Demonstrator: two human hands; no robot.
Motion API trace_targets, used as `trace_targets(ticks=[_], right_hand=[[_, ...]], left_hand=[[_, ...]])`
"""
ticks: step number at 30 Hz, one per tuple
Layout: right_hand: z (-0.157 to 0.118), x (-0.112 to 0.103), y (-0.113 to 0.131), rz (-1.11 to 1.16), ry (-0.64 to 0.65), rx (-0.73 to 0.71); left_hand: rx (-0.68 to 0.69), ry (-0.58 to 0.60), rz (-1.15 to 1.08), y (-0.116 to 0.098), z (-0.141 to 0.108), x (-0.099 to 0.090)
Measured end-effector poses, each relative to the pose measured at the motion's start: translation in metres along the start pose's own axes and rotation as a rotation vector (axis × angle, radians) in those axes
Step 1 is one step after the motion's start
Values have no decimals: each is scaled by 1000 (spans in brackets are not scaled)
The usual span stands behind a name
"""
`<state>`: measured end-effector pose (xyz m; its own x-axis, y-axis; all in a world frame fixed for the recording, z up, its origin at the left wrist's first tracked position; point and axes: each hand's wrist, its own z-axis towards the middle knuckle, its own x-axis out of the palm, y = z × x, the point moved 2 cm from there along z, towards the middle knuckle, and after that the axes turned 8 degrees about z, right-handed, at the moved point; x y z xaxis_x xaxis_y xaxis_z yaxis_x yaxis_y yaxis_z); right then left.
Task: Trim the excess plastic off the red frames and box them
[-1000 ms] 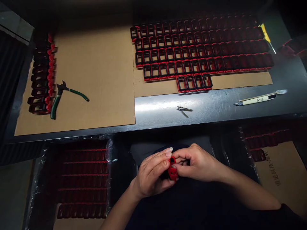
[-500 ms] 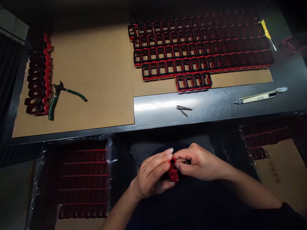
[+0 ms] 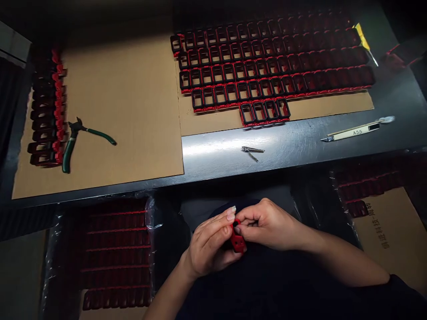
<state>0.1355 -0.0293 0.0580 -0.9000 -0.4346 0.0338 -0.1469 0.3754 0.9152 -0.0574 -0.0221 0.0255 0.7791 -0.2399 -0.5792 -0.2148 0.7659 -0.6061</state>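
Note:
Over my lap, my left hand [image 3: 211, 242] is wrapped round a small red and black plastic frame [image 3: 238, 243], whose red end sticks out between fingers and thumb. Most of the part is hidden by that hand. From the other side, my right hand [image 3: 267, 224] has thumb and index finger pinched at the upper red edge of the same part. Whether those fingertips hold anything else I cannot make out. On the bench beyond lie a nail clipper [image 3: 252, 151], partly unfolded, and green-handled cutting pliers [image 3: 75, 133] with their handles spread.
Rows of red and black frames [image 3: 233, 91] stand on cardboard [image 3: 133, 111] at the back right; more frames [image 3: 45, 120] line the left. A utility knife [image 3: 355, 132] and yellow-handled screwdriver [image 3: 362, 38] lie at right. Plastic-lined boxes of frames [image 3: 116, 249] flank my lap.
The bench has shifted slightly left in view as the camera turned. Both hands keep their grip on the red part, with barely any movement of the fingers.

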Motion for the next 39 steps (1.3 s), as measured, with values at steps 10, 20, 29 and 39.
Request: trace_targets(ticks=[10, 20, 29, 39], right_hand=[[-6, -9, 5, -37, 137, -59], [-2, -4, 4, -34, 34, -11], [-5, -10, 6, 15, 94, 6], [-6, -8, 3, 47, 129, 38]], left_hand=[[-28, 8, -35, 0, -4, 0], [19, 28, 1, 0, 2, -1], [-20, 20, -58, 2, -3, 3], [-28, 31, -57, 3, -4, 2]])
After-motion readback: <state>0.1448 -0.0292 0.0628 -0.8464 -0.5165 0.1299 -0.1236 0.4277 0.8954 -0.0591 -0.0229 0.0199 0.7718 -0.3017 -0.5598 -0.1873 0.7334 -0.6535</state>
